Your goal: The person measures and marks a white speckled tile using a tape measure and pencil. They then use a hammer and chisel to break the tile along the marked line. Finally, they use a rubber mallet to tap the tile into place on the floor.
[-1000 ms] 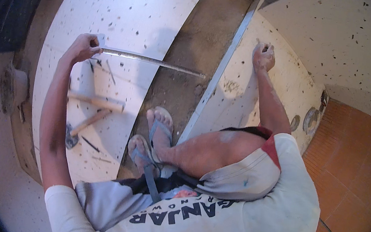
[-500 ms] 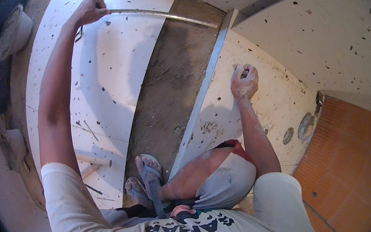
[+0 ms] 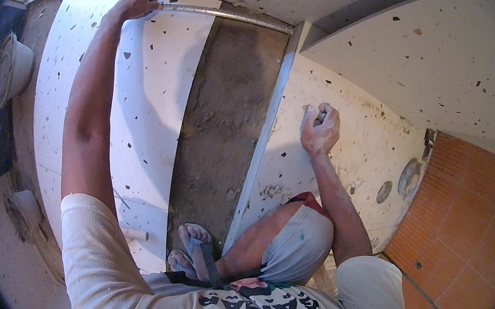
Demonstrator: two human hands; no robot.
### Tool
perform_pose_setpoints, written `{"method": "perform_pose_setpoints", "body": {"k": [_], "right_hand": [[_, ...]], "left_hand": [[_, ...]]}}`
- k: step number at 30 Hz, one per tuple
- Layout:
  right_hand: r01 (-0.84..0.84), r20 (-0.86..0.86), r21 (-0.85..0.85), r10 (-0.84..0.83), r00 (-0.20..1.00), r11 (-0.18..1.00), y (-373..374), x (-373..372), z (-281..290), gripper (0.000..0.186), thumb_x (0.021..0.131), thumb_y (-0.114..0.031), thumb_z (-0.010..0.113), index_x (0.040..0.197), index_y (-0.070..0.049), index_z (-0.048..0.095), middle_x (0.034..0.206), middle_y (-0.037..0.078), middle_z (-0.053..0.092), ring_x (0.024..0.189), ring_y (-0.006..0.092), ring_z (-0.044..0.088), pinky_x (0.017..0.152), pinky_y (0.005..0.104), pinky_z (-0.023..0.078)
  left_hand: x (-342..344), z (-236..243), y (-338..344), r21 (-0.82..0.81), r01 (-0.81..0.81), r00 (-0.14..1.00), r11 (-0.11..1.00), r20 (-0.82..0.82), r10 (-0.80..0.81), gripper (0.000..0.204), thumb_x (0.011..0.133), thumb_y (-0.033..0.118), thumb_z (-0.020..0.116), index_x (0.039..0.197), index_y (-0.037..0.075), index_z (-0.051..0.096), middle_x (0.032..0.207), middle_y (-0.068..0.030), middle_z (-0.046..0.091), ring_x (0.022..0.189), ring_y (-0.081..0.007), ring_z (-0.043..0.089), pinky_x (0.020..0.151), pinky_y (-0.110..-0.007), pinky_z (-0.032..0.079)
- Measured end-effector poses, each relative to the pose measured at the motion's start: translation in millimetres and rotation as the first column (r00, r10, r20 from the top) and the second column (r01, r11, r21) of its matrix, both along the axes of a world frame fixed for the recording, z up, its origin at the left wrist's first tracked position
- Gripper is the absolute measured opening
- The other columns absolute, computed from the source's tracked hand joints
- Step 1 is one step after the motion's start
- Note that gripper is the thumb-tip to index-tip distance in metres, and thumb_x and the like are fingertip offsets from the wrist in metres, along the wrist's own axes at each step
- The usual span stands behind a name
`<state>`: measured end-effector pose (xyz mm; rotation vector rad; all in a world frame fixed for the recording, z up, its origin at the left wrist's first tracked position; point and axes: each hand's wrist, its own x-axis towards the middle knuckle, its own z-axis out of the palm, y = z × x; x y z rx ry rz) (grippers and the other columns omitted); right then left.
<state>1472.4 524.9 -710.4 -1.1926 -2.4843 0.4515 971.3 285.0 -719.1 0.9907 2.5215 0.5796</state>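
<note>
My left hand (image 3: 140, 3) reaches to the far end of the speckled white floor tiles (image 3: 163, 82), its fingers closed on one end of a long, thin, silvery metal strip (image 3: 227, 14). The strip runs to the right across the bare brown strip of ground (image 3: 223, 102). Its other end meets or nearly meets the edge of the raised white speckled ledge (image 3: 294, 98). Over that ledge is my right hand (image 3: 321, 129), dusty and with its fingers curled. Something greyish shows between those fingers, too small to name.
At the left stands a white bucket (image 3: 17, 70). A pale wooden handle (image 3: 135, 235) lies on the tiles by my left sleeve. My sandalled feet (image 3: 196, 241) rest on the bare ground. Orange tiles (image 3: 438, 215) cover the floor at the right, near two round holes in the ledge.
My left hand has moved away and slightly right with the metal strip, now closer to the far wall. My right hand has shifted slightly nearer to me, its fingers still curled.
</note>
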Motion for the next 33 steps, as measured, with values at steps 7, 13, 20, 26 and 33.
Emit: {"method": "perform_pose_setpoints", "body": {"k": [7,13,20,26,33], "right_hand": [[0.006,-0.010,-0.031,-0.006,1.000,1.000,-0.1,0.1,0.7,0.033,0.083,-0.031,0.066,0.101,-0.007,0.055,0.092,0.011,0.057,0.082,0.0279,0.060,0.074,0.0420,0.049],[0.004,-0.013,-0.032,-0.005,1.000,0.999,0.5,0.6,-1.5,0.031,0.082,-0.030,0.067,0.100,-0.007,0.055,0.092,0.011,0.058,0.083,0.0278,0.060,0.074,0.0413,0.049],[-0.002,-0.019,-0.015,0.002,1.000,1.000,0.1,2.7,-2.3,0.032,0.083,-0.030,0.067,0.101,-0.008,0.055,0.093,0.011,0.058,0.084,0.0279,0.060,0.075,0.0414,0.049],[-0.011,0.009,-0.009,0.011,1.000,1.000,0.9,2.2,-1.9,0.032,0.083,-0.031,0.067,0.102,-0.008,0.054,0.092,0.010,0.057,0.083,0.0276,0.060,0.074,0.0423,0.049],[-0.022,-0.010,0.003,0.022,1.000,1.000,-0.5,-0.3,0.8,0.031,0.083,-0.030,0.068,0.101,-0.008,0.055,0.092,0.010,0.057,0.082,0.0266,0.060,0.072,0.0418,0.049]], "left_hand": [[-4.0,-8.6,9.1,-0.008,0.005,1.000,1.000,0.004,-0.005,0.024,0.076,0.020,0.077,0.069,0.001,0.063,0.059,-0.0053,0.057,0.054,-0.0149,0.052,0.051,-0.034,0.041],[-11.4,-15.5,12.8,-0.081,0.004,1.000,0.997,-0.029,-0.007,0.023,0.073,0.021,0.078,0.073,0.001,0.065,0.063,-0.0085,0.061,0.058,-0.0179,0.056,0.056,-0.035,0.045],[-4.4,-9.0,19.9,-0.062,0.001,0.997,0.998,-0.073,-0.005,0.025,0.073,0.023,0.078,0.075,0.001,0.066,0.067,-0.0122,0.064,0.061,-0.0235,0.060,0.061,-0.039,0.048],[-11.6,-16.9,21.5,-0.034,0.020,0.987,0.999,-0.160,-0.025,0.026,0.073,0.024,0.078,0.070,0.001,0.066,0.061,-0.0132,0.059,0.058,-0.0252,0.057,0.059,-0.040,0.045],[-12.7,-22.6,19.5,-0.027,0.034,0.986,0.999,-0.161,-0.038,0.033,0.076,0.021,0.072,0.066,-0.002,0.052,0.054,-0.0096,0.044,0.052,-0.0185,0.040,0.052,-0.040,0.037]]}}
